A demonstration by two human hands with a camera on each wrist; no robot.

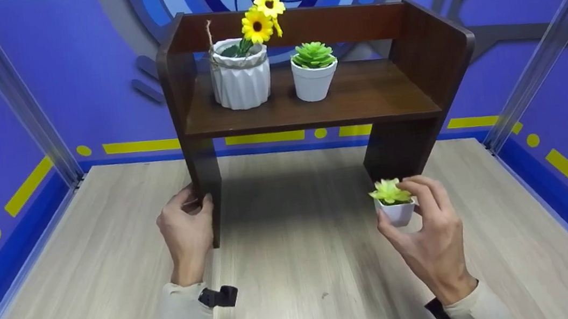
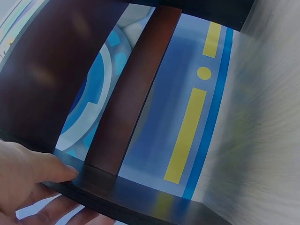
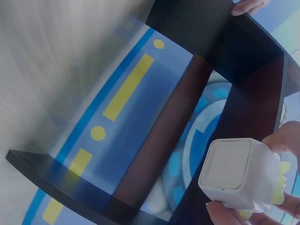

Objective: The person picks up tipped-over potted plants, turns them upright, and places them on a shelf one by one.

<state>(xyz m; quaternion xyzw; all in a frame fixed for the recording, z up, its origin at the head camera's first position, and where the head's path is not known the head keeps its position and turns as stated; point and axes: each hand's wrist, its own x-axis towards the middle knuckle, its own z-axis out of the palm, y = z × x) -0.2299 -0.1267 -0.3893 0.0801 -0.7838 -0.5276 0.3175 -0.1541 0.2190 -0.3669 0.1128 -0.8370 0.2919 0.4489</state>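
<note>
A dark brown wooden shelf (image 1: 311, 118) stands on the table. My left hand (image 1: 186, 223) grips the shelf's left side panel (image 1: 203, 175), thumb on the inner face and fingers around the outside, as the left wrist view also shows. Between thumb and fingers, my right hand (image 1: 428, 228) holds a small potted succulent (image 1: 396, 211) with yellow-green leaves, in front of the right side panel. Its square white pot shows its underside (image 3: 227, 164) in the right wrist view. On the shelf board sit a ribbed white pot (image 1: 242, 83) with yellow flowers and a white pot (image 1: 313, 82) with a green succulent.
The light wood table (image 1: 300, 287) extends around the shelf. Blue printed walls (image 1: 12, 106) with yellow marks enclose the back and sides, with metal posts (image 1: 547, 51) at the corners.
</note>
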